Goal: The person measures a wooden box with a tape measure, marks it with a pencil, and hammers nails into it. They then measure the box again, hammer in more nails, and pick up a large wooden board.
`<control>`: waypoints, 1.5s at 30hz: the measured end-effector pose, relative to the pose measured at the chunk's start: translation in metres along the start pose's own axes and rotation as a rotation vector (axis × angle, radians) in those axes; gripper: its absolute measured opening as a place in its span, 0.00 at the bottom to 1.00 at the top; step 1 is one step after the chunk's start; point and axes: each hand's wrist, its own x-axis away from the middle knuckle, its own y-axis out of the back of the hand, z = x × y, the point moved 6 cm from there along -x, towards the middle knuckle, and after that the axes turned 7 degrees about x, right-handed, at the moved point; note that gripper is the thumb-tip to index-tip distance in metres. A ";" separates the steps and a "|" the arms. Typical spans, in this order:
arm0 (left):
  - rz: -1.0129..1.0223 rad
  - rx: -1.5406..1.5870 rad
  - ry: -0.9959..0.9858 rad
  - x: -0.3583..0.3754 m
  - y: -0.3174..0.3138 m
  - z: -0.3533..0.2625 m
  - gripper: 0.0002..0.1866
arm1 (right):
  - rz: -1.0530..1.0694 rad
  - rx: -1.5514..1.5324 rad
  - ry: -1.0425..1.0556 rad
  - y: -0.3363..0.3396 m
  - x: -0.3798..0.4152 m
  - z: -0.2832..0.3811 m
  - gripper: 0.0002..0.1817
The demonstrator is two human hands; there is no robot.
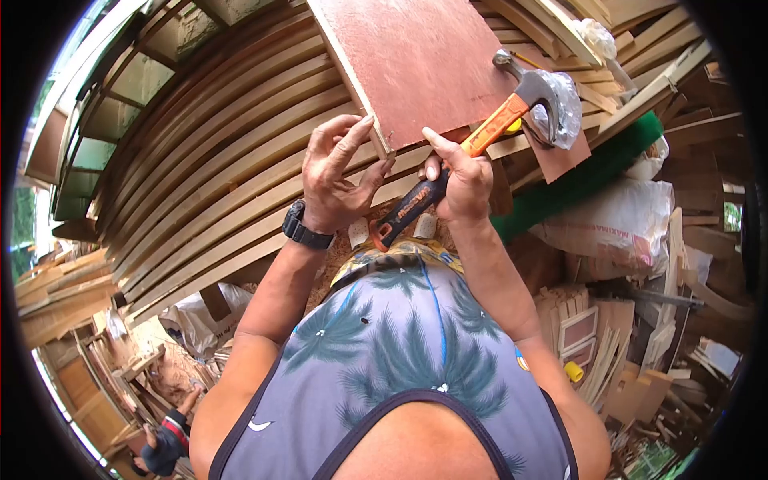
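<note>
My right hand [466, 182] is wrapped round the black-and-orange handle of a claw hammer [484, 132]. The hammer lies slantwise, its metal head up and to the right, its handle end toward my waist. The thumb of that hand points at the near edge of a reddish plywood panel [420, 60]. A pale wooden strip [350, 76] runs along the panel's left edge. My left hand [338, 178], with a black watch at the wrist, grips the panel's near left corner between fingers and thumb. Whether anything small is between those fingertips, I cannot make out.
Long wooden slats [240, 176] lie side by side under the panel and to the left. Clear plastic [564, 108] sits behind the hammer head. A green roll [584, 172] and a white sack [616, 228] are at right. Another person [170, 440] is at lower left.
</note>
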 end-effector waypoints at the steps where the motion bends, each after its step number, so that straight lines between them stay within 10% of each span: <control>1: 0.015 0.002 -0.041 -0.006 0.003 -0.002 0.32 | -0.017 -0.036 -0.008 -0.001 0.001 0.002 0.05; 13: 0.471 0.029 -0.457 -0.063 0.011 0.031 0.23 | -0.104 0.040 0.022 0.001 0.009 0.004 0.14; 42: 0.335 0.301 -0.625 -0.065 -0.006 0.064 0.18 | -0.324 0.600 0.044 -0.058 0.140 0.055 0.08; 45: 0.313 0.305 -0.639 -0.063 -0.006 0.062 0.19 | -0.436 0.761 0.329 -0.047 0.127 0.035 0.06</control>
